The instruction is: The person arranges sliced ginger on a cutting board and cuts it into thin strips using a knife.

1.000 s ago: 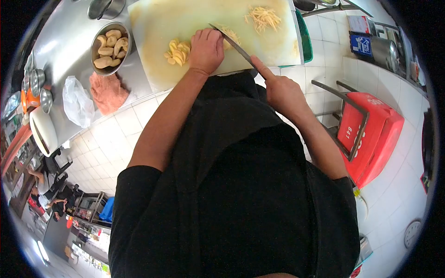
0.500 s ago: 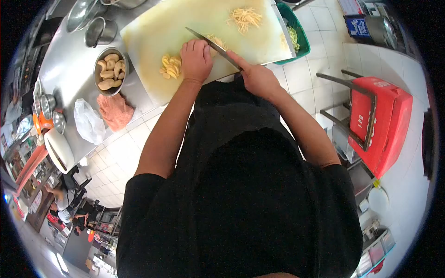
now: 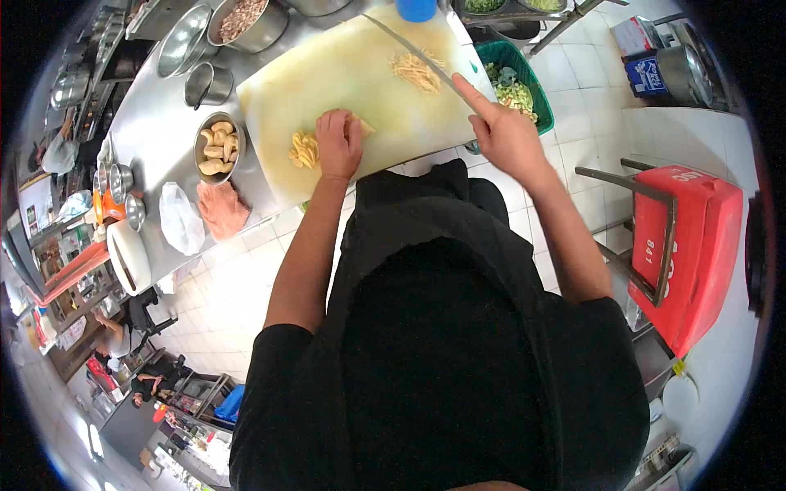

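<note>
My right hand [image 3: 512,139] grips a long kitchen knife [image 3: 413,51], index finger stretched along its spine. The blade reaches over the cutting board [image 3: 278,90], beside a pile of pale ginger shreds [image 3: 416,74]. My left hand [image 3: 339,146] rests on the board with fingers curled over a few ginger slices [image 3: 365,127], mostly hidden beneath them. Just left of that hand lies a heap of yellow ginger slices [image 3: 304,150]. A metal bowl [image 3: 199,155] holding several peeled ginger pieces [image 3: 218,149] stands left of the board.
Left of the board are a metal pot [image 3: 209,84], an orange cloth [image 3: 222,211] and a plastic bag [image 3: 180,219]. A blue container [image 3: 416,10] sits at the far edge. A green basket [image 3: 540,98] with chopped vegetables stands right; a red box [image 3: 688,254] is further right.
The knife has moved away from my left hand, rightward to the shred pile. Loose shreds beside my left hand are gone from there. The whole view has shifted slightly.
</note>
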Demonstrator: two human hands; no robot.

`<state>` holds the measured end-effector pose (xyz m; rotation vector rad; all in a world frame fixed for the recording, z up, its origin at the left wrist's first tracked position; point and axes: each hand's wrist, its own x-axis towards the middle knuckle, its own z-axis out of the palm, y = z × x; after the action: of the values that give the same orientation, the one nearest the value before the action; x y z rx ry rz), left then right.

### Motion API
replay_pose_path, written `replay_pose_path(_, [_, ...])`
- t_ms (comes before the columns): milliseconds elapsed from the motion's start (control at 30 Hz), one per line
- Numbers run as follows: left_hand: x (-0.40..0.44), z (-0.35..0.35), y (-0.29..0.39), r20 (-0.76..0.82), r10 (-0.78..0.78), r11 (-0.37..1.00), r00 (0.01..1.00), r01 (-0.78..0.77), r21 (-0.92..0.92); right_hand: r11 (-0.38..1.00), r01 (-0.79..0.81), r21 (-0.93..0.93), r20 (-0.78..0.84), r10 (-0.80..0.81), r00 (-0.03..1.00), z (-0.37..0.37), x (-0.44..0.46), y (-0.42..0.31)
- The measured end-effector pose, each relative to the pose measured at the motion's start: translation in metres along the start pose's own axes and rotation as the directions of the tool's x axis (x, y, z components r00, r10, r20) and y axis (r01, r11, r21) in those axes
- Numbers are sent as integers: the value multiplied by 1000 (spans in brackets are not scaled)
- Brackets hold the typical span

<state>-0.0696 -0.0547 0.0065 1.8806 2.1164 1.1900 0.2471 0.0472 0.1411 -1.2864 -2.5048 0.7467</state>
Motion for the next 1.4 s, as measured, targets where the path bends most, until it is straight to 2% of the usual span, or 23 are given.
replay_pose_path(33, [-1,0,2,-9,-1,1000,1000,1,0,999,33,6,-111,-32,993,13,-6,3])
replay_pose_path(133, [-5,-3,5,-36,6,1000,999,-5,25,999,39,37,-260,-28,965,66,-23,20])
replay_pose_path(267, [-8,-8,-1,-42,58,992,997,-53,115,999,-46,-12,-149,43,988,72,-21,27])
replay_pose_path(367, [-12,-13,3,-20,23,990,1000,-20,140,998,-57,-10,-168,55,984,63,-20,24])
replay_pose_path(467, [-11,-12,4,40,-29,989,999,23,149,988,-143,-56,1,143,990,68,-21,37])
replay_pose_path(567, [-12,-12,7,35,-46,992,998,41,121,999,-50,6,-156,50,986,69,-27,37])
replay_pose_path(700, [-11,-9,14,3,-40,990,999,39,133,999,-37,-6,-132,36,991,79,-25,48])
replay_pose_path(800, [-11,-12,14,18,-67,993,998,65,102,997,6,75,-159,6,987,76,-24,43])
replay_pose_path(933, [-10,-11,13,-6,-34,994,999,35,99,975,56,215,-43,-47,998,75,-26,29])
replay_pose_path(1033, [-10,-9,12,-21,-13,994,1000,16,107,994,43,104,216,-65,974,69,-22,13])
replay_pose_path(1133, [-6,-11,14,-24,1,994,1000,2,110,999,47,-6,396,-40,917,67,-14,-6])
replay_pose_path(1233, [-8,-12,11,-2,0,995,1000,0,97,1000,26,10,416,-28,909,77,-12,-15])
replay_pose_path(1400, [-4,-12,5,16,-2,999,1000,2,47,996,-57,-69,492,84,866,62,-10,-48])
